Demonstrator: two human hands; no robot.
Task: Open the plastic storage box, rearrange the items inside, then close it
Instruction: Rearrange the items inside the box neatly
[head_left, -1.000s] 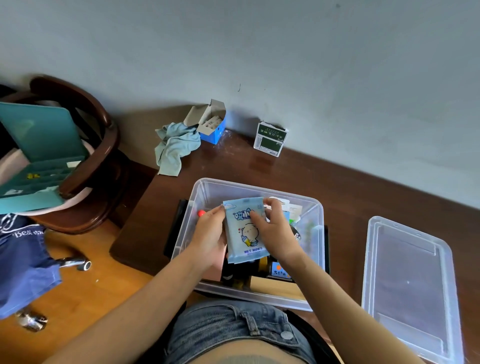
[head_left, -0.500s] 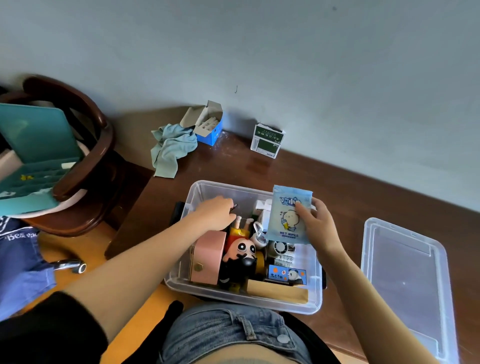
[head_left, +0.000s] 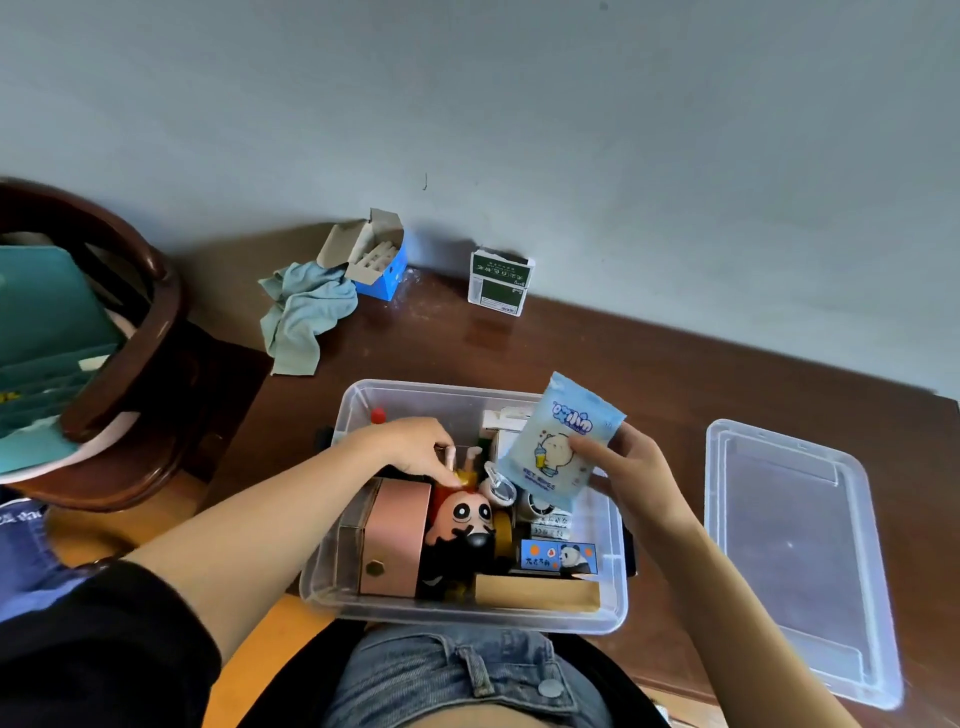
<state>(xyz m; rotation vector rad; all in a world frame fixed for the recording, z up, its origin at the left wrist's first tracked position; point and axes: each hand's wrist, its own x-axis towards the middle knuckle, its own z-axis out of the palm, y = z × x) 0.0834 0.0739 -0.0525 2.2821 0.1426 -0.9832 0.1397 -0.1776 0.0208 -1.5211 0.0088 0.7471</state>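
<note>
The clear plastic storage box (head_left: 358, 603) stands open on the brown table in front of me. Its clear lid (head_left: 795, 561) lies flat on the table to the right. My right hand (head_left: 634, 473) holds a light blue wet wipes pack (head_left: 563, 441) above the box's right half. My left hand (head_left: 410, 447) reaches into the box's left half, fingers pinched on the legs of a doll (head_left: 465, 519) with a round face. A pink box (head_left: 395, 540), a panda card (head_left: 558, 556) and a tan wooden block (head_left: 535, 592) lie inside too.
At the back by the wall lie a teal cloth (head_left: 306, 312), an open blue carton (head_left: 374, 260) and a green-and-white carton (head_left: 500, 283). A dark wooden chair (head_left: 145, 332) holding a teal case (head_left: 47, 332) stands to the left.
My right hand carried the wipes pack from the box's middle to its right side. My left hand let go of the pack and went down onto the doll.
</note>
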